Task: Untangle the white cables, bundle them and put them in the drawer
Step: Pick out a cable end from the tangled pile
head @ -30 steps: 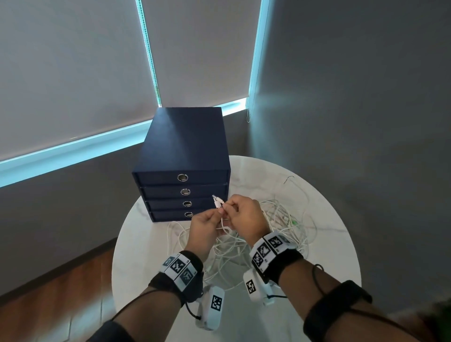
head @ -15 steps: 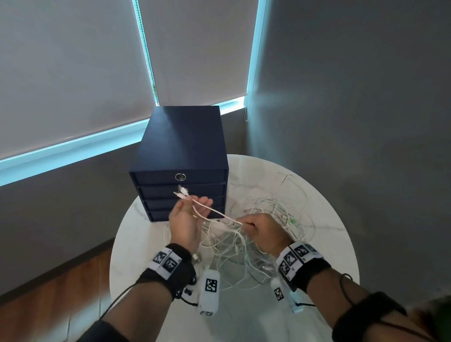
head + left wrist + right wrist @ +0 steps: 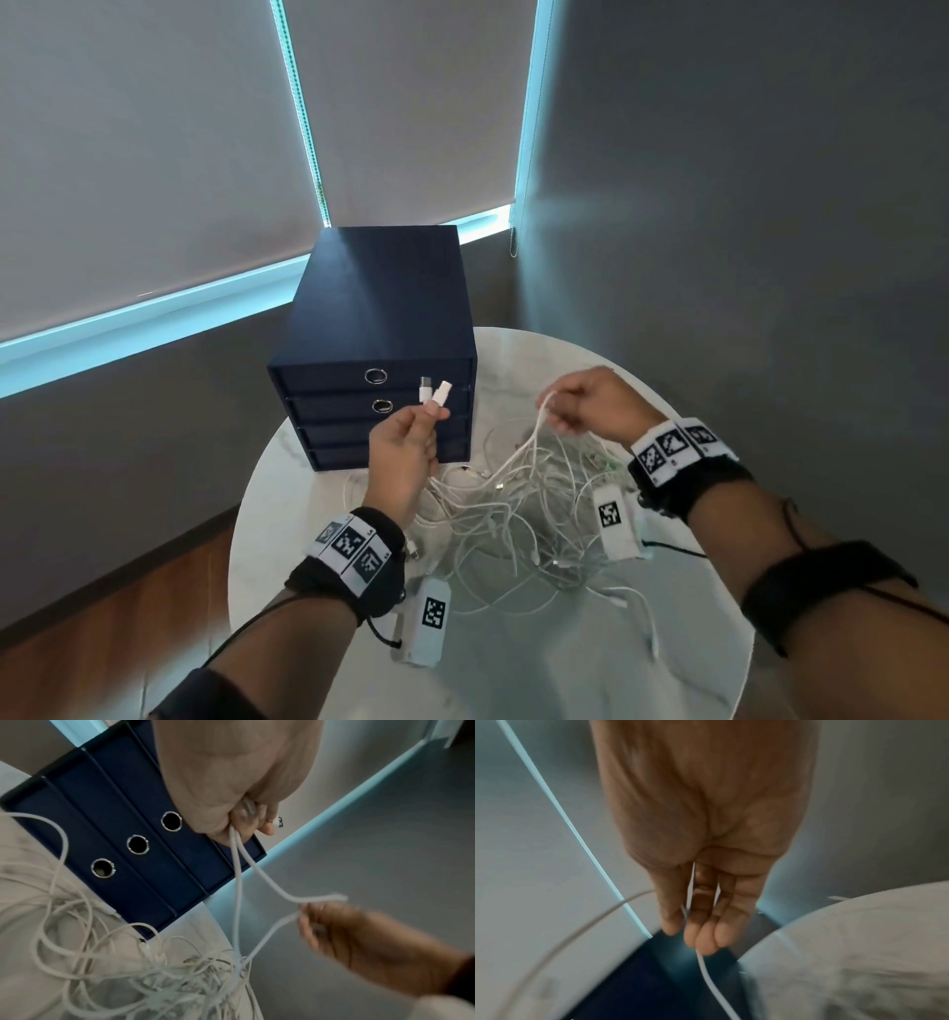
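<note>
A tangle of white cables lies on the round white table. My left hand is raised before the drawer unit and pinches two cable ends, whose white plugs stick up above the fingers. In the left wrist view the two strands run down from my left hand into the heap. My right hand is lifted to the right and grips a loop of the same cable. In the right wrist view the cable passes between the curled fingers.
A dark blue drawer unit with several shut drawers and ring pulls stands at the table's far left. Grey walls and window blinds close in behind and to the right. The wooden floor lies below on the left.
My hands have drawn apart: the left rose with the plug ends in front of the drawers, the right swung up and to the right, pulling a loop out of the tangle.
</note>
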`<state>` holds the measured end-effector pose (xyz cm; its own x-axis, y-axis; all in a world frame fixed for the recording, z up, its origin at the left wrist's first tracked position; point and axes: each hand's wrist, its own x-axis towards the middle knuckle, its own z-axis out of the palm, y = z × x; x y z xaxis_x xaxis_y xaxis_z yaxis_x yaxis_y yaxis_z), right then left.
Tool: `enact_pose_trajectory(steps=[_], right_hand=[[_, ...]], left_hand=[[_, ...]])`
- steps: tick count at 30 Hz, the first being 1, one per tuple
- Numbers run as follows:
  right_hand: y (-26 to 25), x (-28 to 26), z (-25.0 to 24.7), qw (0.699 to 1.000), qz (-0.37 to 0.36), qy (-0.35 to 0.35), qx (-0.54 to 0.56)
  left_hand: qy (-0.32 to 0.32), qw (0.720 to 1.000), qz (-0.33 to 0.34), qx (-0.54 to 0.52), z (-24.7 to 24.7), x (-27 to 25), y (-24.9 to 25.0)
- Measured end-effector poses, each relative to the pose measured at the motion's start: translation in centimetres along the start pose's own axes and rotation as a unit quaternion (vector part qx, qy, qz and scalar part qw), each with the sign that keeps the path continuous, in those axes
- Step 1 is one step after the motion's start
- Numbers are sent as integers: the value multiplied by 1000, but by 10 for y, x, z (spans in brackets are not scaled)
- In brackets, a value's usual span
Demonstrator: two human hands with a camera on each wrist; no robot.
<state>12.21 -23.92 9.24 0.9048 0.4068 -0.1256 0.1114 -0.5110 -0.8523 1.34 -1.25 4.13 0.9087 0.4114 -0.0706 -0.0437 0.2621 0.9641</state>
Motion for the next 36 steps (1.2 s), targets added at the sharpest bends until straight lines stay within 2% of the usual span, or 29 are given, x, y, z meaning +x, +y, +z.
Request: enact_pose_trajectory(steps=[3,5,9,12,14,17,19,21,24,25,27,29,30,31,32,33,34,36], right_hand=[[-45,-5,3,987,-33,-14,157],[-63,-9,10,975,-52,-41,212],[-69,-18,27,968,-47,-123,215],[-70,-20,34,956,-11,-131,261],[-71,-21,35,958,-17,-105,267],[-77,-19,27,964,-63,-45,253],[-87,-14,13,944,-101,19,313],[-99,-10,-7,910,-138,108,376],[-109,-7,-39,872,-182,203,407],[-107,-5,-47,876,-185,216,390],[-92,-1,-55,915,-146,228,299],[-68,5,-57,964,-75,221,128],[-56,6,-57,981,-28,194,-4],[-46,5,-54,978,27,148,-147],[-40,2,-47,951,79,99,-282],[-35,-2,-38,920,97,68,-374],[-34,-7,-26,898,80,56,-428],[-38,-13,1,885,-36,57,-462]], left_hand=[[-20,1000,8,1,11,-1,6],[-37,999,21,-7,19,0,12],[-58,996,62,10,31,1,21],[-64,995,68,40,36,1,15],[-73,995,56,46,36,-1,6],[-101,992,52,50,35,-5,-7],[-120,990,49,50,34,-12,-15],[-136,988,42,56,32,-15,-22],[-143,985,47,81,27,-16,-30],[-135,986,52,88,26,-15,-30],[-109,988,57,89,25,-11,-26],[-76,991,58,94,22,-6,-21],[-69,991,59,100,21,-4,-18],[-69,990,59,109,21,-1,-16],[-75,989,60,117,21,1,-13],[-82,986,61,130,23,4,-11],[-90,983,63,145,24,5,-10],[-105,976,73,177,28,7,-8]])
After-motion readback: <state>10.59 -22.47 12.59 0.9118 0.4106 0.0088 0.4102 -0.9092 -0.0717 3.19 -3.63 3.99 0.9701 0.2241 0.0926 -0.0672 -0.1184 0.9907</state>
